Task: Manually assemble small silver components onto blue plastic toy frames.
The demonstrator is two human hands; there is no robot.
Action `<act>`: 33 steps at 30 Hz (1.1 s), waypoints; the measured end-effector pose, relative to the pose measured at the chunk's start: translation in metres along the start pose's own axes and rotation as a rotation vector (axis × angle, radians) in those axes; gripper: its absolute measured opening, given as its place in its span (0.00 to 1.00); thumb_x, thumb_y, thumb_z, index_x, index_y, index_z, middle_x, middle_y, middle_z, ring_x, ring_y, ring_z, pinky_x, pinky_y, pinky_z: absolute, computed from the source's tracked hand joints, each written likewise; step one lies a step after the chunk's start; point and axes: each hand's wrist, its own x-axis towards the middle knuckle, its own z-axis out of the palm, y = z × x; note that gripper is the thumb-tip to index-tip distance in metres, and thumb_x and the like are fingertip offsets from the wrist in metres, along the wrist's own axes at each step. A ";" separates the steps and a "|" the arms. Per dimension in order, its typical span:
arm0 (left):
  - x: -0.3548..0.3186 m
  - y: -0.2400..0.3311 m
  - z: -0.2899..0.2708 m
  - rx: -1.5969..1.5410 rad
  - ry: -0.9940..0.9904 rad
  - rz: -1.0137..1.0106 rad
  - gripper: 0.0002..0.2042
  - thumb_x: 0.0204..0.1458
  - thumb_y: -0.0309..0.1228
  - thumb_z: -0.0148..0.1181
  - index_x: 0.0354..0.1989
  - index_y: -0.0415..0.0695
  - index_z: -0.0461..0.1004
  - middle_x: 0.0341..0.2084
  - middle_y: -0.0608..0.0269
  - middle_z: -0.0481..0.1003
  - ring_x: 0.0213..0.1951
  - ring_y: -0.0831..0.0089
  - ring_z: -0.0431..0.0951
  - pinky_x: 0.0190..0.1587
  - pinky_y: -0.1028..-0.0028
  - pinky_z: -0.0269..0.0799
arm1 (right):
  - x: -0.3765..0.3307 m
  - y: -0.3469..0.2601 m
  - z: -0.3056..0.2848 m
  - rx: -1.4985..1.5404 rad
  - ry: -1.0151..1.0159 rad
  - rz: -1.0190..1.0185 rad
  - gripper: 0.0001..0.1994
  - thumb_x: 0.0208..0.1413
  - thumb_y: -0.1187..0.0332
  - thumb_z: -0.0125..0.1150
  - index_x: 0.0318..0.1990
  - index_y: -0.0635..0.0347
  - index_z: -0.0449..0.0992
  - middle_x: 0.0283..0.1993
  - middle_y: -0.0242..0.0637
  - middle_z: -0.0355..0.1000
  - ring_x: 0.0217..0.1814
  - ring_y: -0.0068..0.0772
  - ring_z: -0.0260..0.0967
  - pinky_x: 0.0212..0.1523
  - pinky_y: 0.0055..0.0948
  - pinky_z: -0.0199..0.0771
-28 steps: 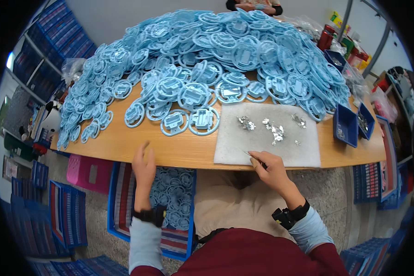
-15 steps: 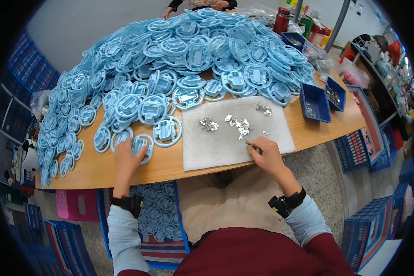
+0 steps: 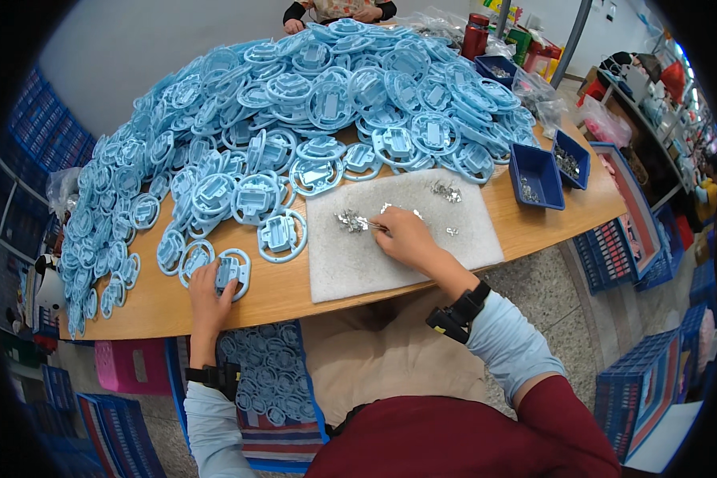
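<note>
Seen from the head camera, a worker's left hand [image 3: 207, 296] curls half open near the front edge of a wooden bench [image 3: 287, 280], thumb and fingers against the left side of a light-blue ring-shaped part [image 3: 229, 269] lying there; whether the part is firmly gripped, the view cannot tell. The right hand [image 3: 410, 241], fingers closed on a slim tool [image 3: 375, 226] (tweezers, by the look of it, though most is hidden), reaches over a white pad [image 3: 346, 275], the tip at the leftmost cluster of small silvery pieces [image 3: 346, 221]. Whether the tip has caught one is too small to tell. A middle cluster [image 3: 385, 207] is partly covered by that hand; another [image 3: 446, 191] sits toward the pad's far side. Beyond rises a heap of matching parts [image 3: 319, 95]. The likeliest trouble, in judgement: a thin piece slipping from the tip if pinched off-centre, or the middle cluster scattering under a careless knuckle. A nudge from the left hand could also send the part over the edge toward the blue crate [image 3: 314, 378] below, and a slide from the heap could strew rings across the pad.
</note>
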 end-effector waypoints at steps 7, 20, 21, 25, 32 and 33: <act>0.001 0.003 0.015 -0.375 0.203 -0.259 0.21 0.45 0.32 0.59 0.47 0.35 0.67 0.37 0.48 0.70 0.41 0.54 0.68 0.44 0.61 0.62 | 0.023 0.000 0.014 0.016 0.027 0.042 0.07 0.45 0.71 0.52 0.29 0.64 0.75 0.32 0.49 0.69 0.36 0.51 0.66 0.38 0.43 0.66; 0.009 0.032 0.012 -0.168 -0.170 0.080 0.24 0.43 0.39 0.62 0.49 0.45 0.68 0.51 0.48 0.62 0.52 0.52 0.63 0.53 0.61 0.60 | -0.012 -0.005 -0.017 -0.051 -0.033 -0.076 0.05 0.40 0.71 0.58 0.26 0.61 0.73 0.28 0.43 0.70 0.30 0.46 0.68 0.32 0.37 0.68; 0.010 0.032 0.010 -0.170 -0.194 0.083 0.22 0.45 0.38 0.60 0.50 0.47 0.68 0.50 0.50 0.63 0.52 0.52 0.62 0.53 0.60 0.60 | -0.010 -0.005 -0.013 0.040 0.041 -0.051 0.04 0.39 0.72 0.57 0.24 0.62 0.73 0.26 0.43 0.71 0.27 0.46 0.69 0.30 0.36 0.68; 0.008 0.024 0.007 -0.151 -0.217 0.033 0.20 0.46 0.36 0.58 0.50 0.46 0.68 0.50 0.52 0.64 0.51 0.52 0.61 0.53 0.60 0.60 | -0.006 -0.013 -0.015 0.186 0.071 0.140 0.04 0.38 0.73 0.57 0.23 0.64 0.73 0.23 0.43 0.70 0.24 0.43 0.68 0.27 0.34 0.68; 0.006 0.056 0.003 -0.157 0.102 -0.126 0.16 0.46 0.33 0.59 0.44 0.43 0.72 0.45 0.51 0.66 0.48 0.54 0.63 0.50 0.62 0.60 | -0.011 0.002 -0.009 0.161 0.090 0.066 0.06 0.37 0.73 0.58 0.25 0.63 0.74 0.22 0.42 0.70 0.21 0.35 0.67 0.25 0.28 0.66; 0.010 0.073 0.003 -0.227 0.148 -0.100 0.16 0.45 0.32 0.59 0.44 0.43 0.72 0.45 0.51 0.66 0.47 0.54 0.63 0.49 0.62 0.60 | -0.012 0.004 -0.008 0.167 0.108 0.053 0.06 0.37 0.73 0.58 0.26 0.63 0.75 0.23 0.41 0.70 0.21 0.35 0.66 0.25 0.28 0.66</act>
